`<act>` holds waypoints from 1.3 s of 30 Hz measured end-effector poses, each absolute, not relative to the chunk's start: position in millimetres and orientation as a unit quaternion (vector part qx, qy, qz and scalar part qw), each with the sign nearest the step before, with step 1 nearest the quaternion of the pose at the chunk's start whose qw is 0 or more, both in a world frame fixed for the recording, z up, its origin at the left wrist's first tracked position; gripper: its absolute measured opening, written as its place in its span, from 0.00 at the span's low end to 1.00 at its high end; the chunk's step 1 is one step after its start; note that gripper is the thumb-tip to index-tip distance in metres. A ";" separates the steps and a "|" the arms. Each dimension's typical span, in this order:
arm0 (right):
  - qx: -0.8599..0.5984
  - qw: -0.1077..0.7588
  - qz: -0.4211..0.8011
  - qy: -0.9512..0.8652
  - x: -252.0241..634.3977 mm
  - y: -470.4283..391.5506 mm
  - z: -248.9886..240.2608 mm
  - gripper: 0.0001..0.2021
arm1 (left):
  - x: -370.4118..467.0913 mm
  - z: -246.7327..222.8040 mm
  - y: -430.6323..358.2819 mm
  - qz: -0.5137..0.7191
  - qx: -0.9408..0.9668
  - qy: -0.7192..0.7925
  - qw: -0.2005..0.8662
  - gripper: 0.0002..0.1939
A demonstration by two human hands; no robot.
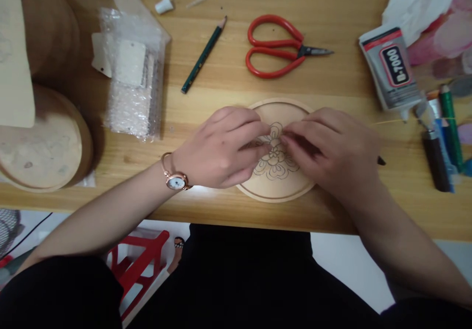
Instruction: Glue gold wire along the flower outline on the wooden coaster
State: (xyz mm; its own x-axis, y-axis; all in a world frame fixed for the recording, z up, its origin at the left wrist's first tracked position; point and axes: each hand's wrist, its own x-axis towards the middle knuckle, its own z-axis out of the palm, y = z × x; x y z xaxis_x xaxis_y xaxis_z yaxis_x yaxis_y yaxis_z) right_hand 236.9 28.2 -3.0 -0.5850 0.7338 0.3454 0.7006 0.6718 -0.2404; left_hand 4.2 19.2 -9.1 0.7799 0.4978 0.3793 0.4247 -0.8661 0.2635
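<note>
Round wooden disc (275, 187) bearing flower drawing (275, 159): flat on table (221, 93). Your left hand (221, 147) and right hand (332, 147) curled over disc, near each other, fingers bunched; cannot tell whether they pinch anything. Beyond disc: pencil (204, 56), red-handled scissors (276, 53). Right of disc: glue tube (391, 68). Left of disc: bubble-wrap packet (132, 88).

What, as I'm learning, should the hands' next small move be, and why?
Perhaps bring the left hand and right hand slightly closer: their fingertips point inward over the flower drawing, leaving a gap at its upper petal. Anything pinched is unclear.
</note>
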 end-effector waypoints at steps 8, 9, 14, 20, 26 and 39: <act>-0.404 0.234 0.048 -0.883 230.6 27.3 -4.6 0.08 | 4.8 -10.3 18.0 0.226 0.934 0.259 0.100 0.12; -0.408 0.231 0.055 -0.882 230.4 27.1 -4.6 0.08 | 4.7 -10.0 18.0 0.219 0.935 0.261 0.099 0.12; -0.414 0.237 0.068 -0.877 228.5 26.2 -4.1 0.07 | 4.6 -9.4 18.7 0.206 0.934 0.272 0.109 0.12; -0.412 0.252 0.082 -0.872 226.8 25.4 -4.5 0.05 | 4.3 -10.4 19.0 0.212 0.937 0.262 0.091 0.12; -0.418 0.251 0.103 -0.867 227.1 25.1 -3.5 0.04 | 7.0 -8.0 17.8 0.209 0.941 0.257 0.060 0.11; -0.402 0.221 0.094 -0.884 231.2 24.6 3.1 0.05 | 12.9 -4.9 14.8 0.238 0.939 0.245 0.027 0.09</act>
State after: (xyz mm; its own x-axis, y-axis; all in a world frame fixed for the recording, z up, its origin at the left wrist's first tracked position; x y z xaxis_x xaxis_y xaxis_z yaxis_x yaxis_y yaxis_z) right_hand 231.2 24.6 3.1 -0.5791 0.7520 0.3149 0.6693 0.6591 -0.3430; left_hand 12.9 14.8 -4.9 0.7658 0.4740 0.4347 0.4482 -0.8780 0.1679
